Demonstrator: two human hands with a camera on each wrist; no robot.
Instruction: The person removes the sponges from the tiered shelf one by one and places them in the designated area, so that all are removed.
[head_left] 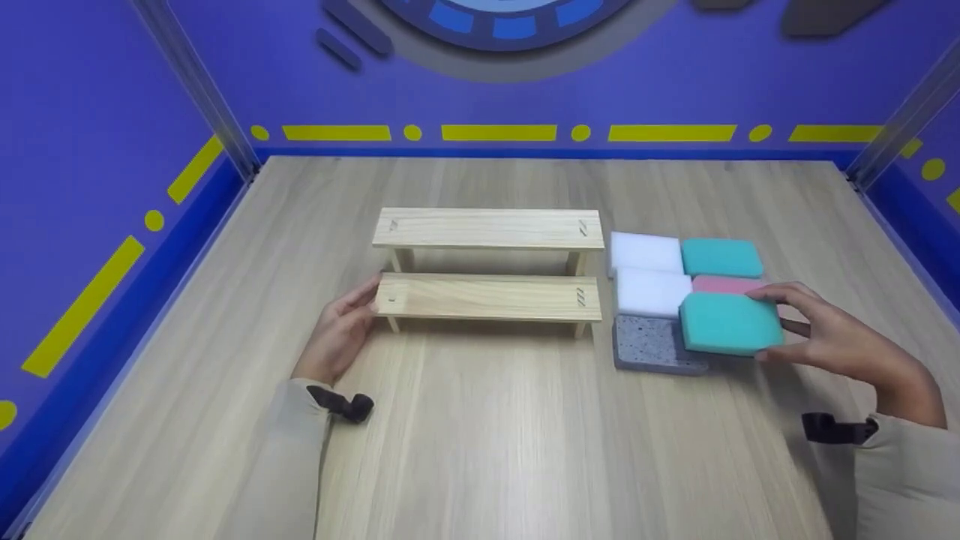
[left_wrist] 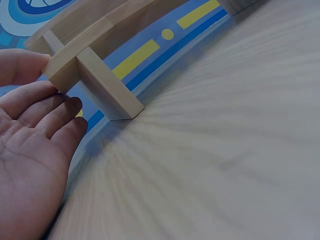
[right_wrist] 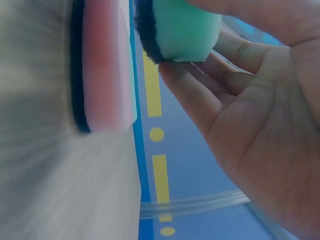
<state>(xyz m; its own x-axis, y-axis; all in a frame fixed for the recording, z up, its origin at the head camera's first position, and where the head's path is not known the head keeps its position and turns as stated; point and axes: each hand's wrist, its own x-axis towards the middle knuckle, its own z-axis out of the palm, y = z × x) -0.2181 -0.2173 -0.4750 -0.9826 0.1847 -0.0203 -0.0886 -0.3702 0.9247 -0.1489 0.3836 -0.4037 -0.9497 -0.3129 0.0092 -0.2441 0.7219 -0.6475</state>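
My right hand point(head_left: 844, 334) grips a teal sponge point(head_left: 731, 322) by its right end, thumb on one side and fingers on the other. In the right wrist view this sponge point(right_wrist: 185, 30) shows a dark scouring layer and is raised off the table. A pink sponge point(head_left: 724, 285) lies partly hidden behind it. On the left, my left hand point(head_left: 341, 330) holds the left end of the lower step of a two-step wooden stand point(head_left: 487, 298). The left wrist view shows the thumb and fingertips at the end of that step, near a leg point(left_wrist: 107, 85).
Two white sponges point(head_left: 652, 292), another teal sponge point(head_left: 721, 257) and a speckled grey sponge point(head_left: 649, 345) lie grouped right of the stand. A light wood table point(head_left: 480, 435) carries everything, with blue panels point(head_left: 525, 97) behind and at the sides.
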